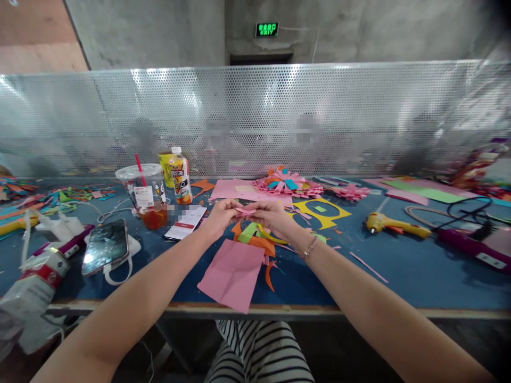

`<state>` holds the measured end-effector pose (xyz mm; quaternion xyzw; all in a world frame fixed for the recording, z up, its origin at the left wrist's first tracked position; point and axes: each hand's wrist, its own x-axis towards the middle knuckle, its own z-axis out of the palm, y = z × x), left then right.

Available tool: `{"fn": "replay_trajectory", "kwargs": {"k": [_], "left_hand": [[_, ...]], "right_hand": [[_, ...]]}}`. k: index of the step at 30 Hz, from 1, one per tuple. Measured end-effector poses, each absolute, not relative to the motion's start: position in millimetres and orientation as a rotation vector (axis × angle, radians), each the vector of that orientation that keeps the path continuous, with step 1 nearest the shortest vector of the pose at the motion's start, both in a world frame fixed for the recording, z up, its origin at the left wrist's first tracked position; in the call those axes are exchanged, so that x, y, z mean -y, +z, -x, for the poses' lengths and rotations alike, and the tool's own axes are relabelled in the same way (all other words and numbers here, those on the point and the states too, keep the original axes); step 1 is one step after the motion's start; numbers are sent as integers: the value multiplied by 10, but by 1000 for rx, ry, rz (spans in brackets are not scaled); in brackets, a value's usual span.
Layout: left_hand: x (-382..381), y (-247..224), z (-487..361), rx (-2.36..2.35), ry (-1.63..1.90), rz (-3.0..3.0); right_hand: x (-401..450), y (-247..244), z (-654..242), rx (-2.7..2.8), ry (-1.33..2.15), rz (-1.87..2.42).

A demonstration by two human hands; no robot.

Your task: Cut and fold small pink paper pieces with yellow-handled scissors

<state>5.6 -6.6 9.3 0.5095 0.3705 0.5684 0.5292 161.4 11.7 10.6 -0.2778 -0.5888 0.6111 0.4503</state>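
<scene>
Between my two hands, above the middle of the table, is a small piece of pink paper. My left hand pinches its left end, and my right hand pinches the right end. Both sets of fingers are closed, close together. Below them a creased pink paper sheet lies flat, its lower corner over the table's front edge. Orange paper scraps and a green strip lie just under my hands. Beyond them sits a pile of fringed pink paper flowers, with blue and orange pieces in it.
On the left stand a lidded plastic cup with a red straw and a juice bottle. Phones and cables lie nearby. Yellow cut paper and a yellow glue gun lie right. A perforated metal panel backs the table.
</scene>
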Motion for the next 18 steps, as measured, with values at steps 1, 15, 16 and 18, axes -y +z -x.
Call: {"fn": "replay_trajectory", "kwargs": {"k": [1,15,16,18], "left_hand": [[69,96,-57,-880,1343,-1217],[56,83,-35,-888,1338,-1255],[49,76,-33,-892,1332,-1261],[30,58,-32,-897,1336,-1260]], "right_hand": [[-109,118,-1615,1438,1520,686],[-185,59,-1615,1448,1486,739],[-198,53,-1622,1459,1475,747],[-214,46,-1632,1479,1448,755]]}}
